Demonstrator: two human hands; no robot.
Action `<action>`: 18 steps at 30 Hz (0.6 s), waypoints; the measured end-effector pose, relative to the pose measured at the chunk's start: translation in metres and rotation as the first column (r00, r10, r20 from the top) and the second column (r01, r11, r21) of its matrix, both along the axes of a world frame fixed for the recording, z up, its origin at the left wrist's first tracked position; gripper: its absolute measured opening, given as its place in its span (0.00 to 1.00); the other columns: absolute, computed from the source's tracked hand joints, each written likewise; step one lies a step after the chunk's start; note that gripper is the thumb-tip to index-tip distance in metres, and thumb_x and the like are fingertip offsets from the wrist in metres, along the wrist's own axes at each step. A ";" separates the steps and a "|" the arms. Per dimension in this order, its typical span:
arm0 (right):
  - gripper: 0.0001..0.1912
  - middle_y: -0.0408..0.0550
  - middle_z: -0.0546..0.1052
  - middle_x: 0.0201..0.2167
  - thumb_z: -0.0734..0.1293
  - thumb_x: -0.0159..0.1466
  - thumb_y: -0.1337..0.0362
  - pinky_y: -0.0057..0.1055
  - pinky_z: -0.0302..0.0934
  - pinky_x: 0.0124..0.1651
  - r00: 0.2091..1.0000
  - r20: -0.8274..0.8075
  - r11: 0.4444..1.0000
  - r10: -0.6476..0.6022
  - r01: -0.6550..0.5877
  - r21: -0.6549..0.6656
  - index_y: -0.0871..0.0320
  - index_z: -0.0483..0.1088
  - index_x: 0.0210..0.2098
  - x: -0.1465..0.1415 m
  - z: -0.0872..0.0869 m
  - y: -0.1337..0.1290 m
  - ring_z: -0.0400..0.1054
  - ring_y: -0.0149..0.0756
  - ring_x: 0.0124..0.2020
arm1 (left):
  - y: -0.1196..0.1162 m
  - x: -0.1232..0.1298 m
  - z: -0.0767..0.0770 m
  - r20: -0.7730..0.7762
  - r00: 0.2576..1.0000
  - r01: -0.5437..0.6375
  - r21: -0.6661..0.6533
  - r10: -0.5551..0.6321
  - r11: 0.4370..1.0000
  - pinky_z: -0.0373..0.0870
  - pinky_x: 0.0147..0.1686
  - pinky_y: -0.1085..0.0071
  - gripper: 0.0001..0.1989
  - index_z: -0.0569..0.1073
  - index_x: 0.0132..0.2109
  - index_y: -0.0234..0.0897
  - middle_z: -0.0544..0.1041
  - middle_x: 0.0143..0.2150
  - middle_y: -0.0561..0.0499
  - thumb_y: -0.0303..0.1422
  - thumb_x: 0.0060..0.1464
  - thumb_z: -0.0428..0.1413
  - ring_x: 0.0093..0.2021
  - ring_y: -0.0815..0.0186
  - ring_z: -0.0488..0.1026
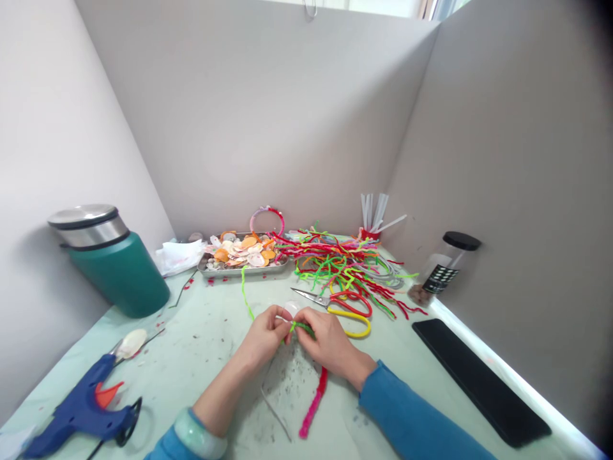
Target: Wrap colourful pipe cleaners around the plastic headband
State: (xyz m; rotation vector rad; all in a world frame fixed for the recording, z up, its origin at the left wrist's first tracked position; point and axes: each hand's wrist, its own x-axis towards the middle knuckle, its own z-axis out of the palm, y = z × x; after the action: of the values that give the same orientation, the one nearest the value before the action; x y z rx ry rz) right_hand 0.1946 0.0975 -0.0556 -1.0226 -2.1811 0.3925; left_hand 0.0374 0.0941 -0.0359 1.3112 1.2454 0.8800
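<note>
My left hand (268, 329) and my right hand (328, 337) meet at the middle of the table, both closed in a pinch on bright green yarn (294, 326). From the left hand, a lighter green strand (246, 294) of this yarn runs up and away over the table. Below my hands, a grey wire (276, 412) trails toward the front. Beneath the right hand hangs a yarn-wrapped length (314, 406), red turning to pink. My palms cover where these parts join. Just beyond the right hand lie scissors (347, 306) with red and yellow handles.
A metal tray (239, 273) of shells stands at the back, with a wrapped ring (267, 209) behind it. Beside it spreads a yarn heap (342, 259). Left are a green bottle (117, 275) and a blue glue gun (81, 409); right, a jar (443, 268) and a black slab (479, 380).
</note>
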 end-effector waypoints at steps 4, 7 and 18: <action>0.06 0.45 0.73 0.27 0.60 0.58 0.72 0.27 0.53 0.32 0.995 0.077 0.997 -0.055 0.051 0.054 0.58 0.65 0.35 -0.002 -0.003 0.000 0.66 0.34 0.30 | 0.000 0.001 -0.001 0.015 1.000 0.007 -0.008 -0.007 1.000 0.44 0.13 0.81 0.08 0.63 0.34 0.36 0.65 0.14 0.62 0.32 0.43 0.51 0.10 0.79 0.49; 0.05 0.45 0.73 0.26 0.61 0.57 0.71 0.27 0.51 0.30 0.983 0.140 0.990 -0.117 0.104 0.094 0.58 0.65 0.33 -0.004 -0.004 0.000 0.66 0.33 0.28 | -0.001 0.003 0.001 0.022 1.000 0.018 -0.033 -0.017 0.999 0.44 0.13 0.81 0.08 0.62 0.34 0.36 0.65 0.14 0.62 0.32 0.43 0.51 0.10 0.79 0.48; 0.02 0.43 0.71 0.24 0.61 0.57 0.70 0.26 0.50 0.30 0.990 0.080 0.993 -0.114 0.114 0.002 0.58 0.64 0.29 -0.002 0.001 -0.002 0.64 0.31 0.26 | -0.003 0.002 0.005 0.054 0.998 0.036 -0.083 -0.031 0.996 0.42 0.10 0.81 0.11 0.60 0.35 0.37 0.64 0.15 0.63 0.35 0.43 0.51 0.09 0.79 0.46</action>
State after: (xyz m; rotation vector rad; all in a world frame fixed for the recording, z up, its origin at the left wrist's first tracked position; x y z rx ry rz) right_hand 0.1922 0.0953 -0.0548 -1.1765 -2.1801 0.3071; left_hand 0.0389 0.0914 -0.0306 1.2317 1.2034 0.8246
